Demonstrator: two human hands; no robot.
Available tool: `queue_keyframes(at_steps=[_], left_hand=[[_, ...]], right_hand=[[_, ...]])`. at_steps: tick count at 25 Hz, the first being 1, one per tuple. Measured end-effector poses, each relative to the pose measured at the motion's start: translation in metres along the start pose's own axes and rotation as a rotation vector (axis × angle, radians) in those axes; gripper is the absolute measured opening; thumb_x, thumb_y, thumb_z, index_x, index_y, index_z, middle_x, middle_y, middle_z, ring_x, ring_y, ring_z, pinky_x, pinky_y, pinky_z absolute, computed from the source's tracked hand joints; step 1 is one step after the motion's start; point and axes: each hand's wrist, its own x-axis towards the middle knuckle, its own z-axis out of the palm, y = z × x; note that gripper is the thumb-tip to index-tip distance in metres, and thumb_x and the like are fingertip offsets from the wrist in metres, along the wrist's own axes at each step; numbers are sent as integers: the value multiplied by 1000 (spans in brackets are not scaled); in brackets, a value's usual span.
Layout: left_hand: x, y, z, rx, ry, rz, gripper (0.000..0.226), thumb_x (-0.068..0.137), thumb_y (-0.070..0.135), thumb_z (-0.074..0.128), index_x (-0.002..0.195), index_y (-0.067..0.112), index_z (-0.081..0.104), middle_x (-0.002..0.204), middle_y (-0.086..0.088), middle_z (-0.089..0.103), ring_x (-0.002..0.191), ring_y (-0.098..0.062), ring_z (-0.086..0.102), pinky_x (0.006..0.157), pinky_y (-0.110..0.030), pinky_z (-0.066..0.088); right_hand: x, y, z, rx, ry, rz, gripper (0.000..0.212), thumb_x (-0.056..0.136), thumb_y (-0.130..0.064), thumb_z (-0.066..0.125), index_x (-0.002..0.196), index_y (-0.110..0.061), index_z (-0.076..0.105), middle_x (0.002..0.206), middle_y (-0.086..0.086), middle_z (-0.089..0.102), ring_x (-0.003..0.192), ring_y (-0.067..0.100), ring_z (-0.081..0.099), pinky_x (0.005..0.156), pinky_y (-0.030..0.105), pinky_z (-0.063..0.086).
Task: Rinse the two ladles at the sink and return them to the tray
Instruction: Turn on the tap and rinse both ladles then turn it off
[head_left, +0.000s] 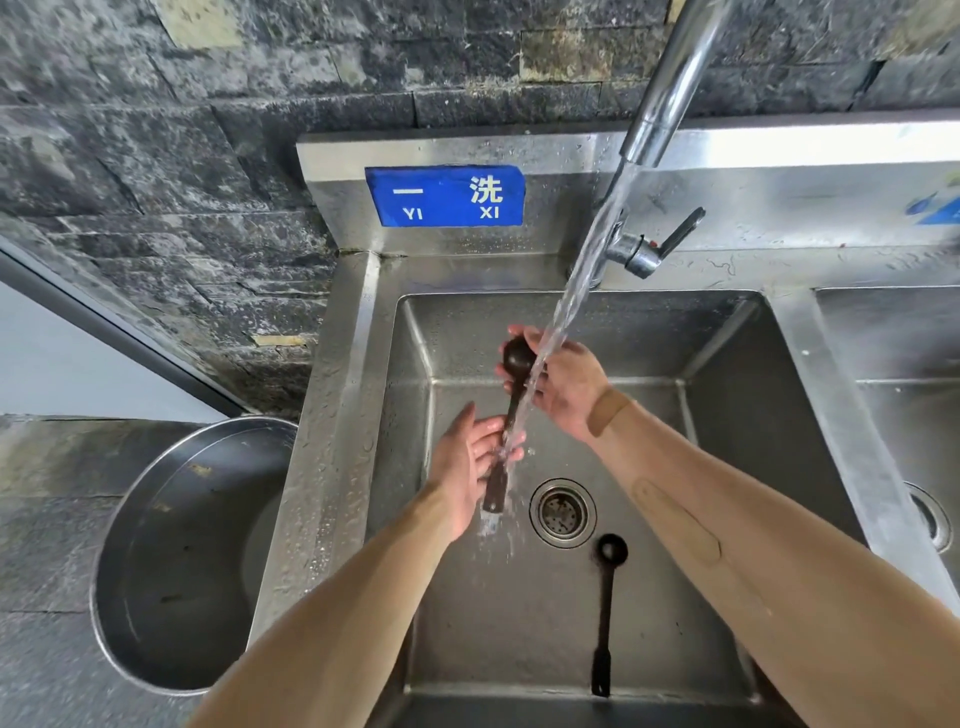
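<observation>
Over steel sink (727, 415) | both hands hold ladle (511, 395) | dark stone wall (156, 156)

Ladles dark brown (511, 400), black (605, 608); sink silver (727, 441); sign blue, white lettering (444, 196)

Both hands (563, 387) hold a ladle (511, 410) under running water (576, 291).

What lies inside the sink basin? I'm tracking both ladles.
One ladle is held under running water by both hands; the second ladle lies on the basin floor beside the drain. Nothing looks covered.
</observation>
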Motion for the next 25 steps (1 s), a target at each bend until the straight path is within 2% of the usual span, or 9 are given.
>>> queue_keyframes(at_steps=[4, 5, 8, 9, 14, 17, 19, 23, 25], left_hand=[[4, 42, 17, -1, -74, 54, 74, 92, 68, 29, 131, 12, 58, 128, -11, 67, 117, -27, 63, 103, -44, 40], [5, 50, 21, 5, -84, 69, 74, 92, 68, 28, 129, 13, 59, 128, -10, 67, 116, -27, 63, 102, -44, 41], [2, 61, 25, 6, -91, 87, 66, 92, 67, 28, 116, 19, 66, 115, -6, 74, 103, -22, 71, 81, -38, 45], [0, 59, 23, 3, -88, 84, 65, 92, 67, 29, 114, 18, 66, 113, -5, 75, 101, -21, 72, 78, -36, 45], [-12, 12, 4, -18, -54, 11, 61, 93, 64, 33, 113, 16, 65, 106, -5, 77, 96, -21, 73, 83, -39, 45], [-20, -29, -11, -23, -28, -65, 62, 94, 62, 32, 115, 14, 65, 107, -7, 77, 104, -26, 70, 87, -40, 47], [-25, -54, -21, -24, -2, -110, 61, 95, 61, 33, 115, 13, 64, 106, -10, 76, 102, -26, 70, 88, -41, 48], [-31, -90, -34, -8, 60, -191, 41, 99, 45, 43, 112, 13, 65, 97, -9, 77, 92, -25, 70, 89, -42, 49], [-33, -106, -37, 59, 67, -200, 27, 99, 33, 50, 110, 14, 66, 91, -7, 77, 84, -23, 70, 80, -38, 51]], right_hand=[[-4, -46, 17, -7, -19, -113, 17, 100, -13, 48, 96, -12, 65, 93, 12, 65, 77, 30, 63, 75, 40, 50], [-5, -54, 19, -6, -20, -132, 16, 100, -14, 49, 97, -11, 65, 93, 13, 66, 76, 29, 63, 74, 39, 51], [-7, -62, 23, -8, -38, -159, 16, 100, -16, 50, 98, -12, 65, 95, 13, 66, 76, 29, 64, 74, 39, 53], [-8, -59, 23, -7, -34, -155, 16, 99, -17, 50, 97, -13, 65, 97, 13, 66, 78, 30, 63, 74, 39, 52], [-13, -6, 13, 14, 1, -34, 22, 98, -19, 53, 113, -10, 66, 111, 20, 63, 92, 33, 61, 77, 40, 52], [-21, 37, 1, 45, -16, 74, 26, 94, -21, 55, 114, -10, 67, 115, 20, 64, 94, 32, 60, 79, 39, 53], [-23, 65, -6, 91, -11, 135, 27, 95, -22, 53, 114, -9, 67, 112, 19, 65, 94, 32, 61, 76, 37, 53], [-28, 109, -19, 155, 27, 232, 30, 100, -23, 47, 119, -6, 63, 106, 19, 68, 88, 32, 64, 67, 37, 54], [-31, 128, -28, 161, 57, 280, 25, 99, -22, 49, 112, -9, 66, 109, 21, 69, 88, 33, 66, 68, 37, 55]])
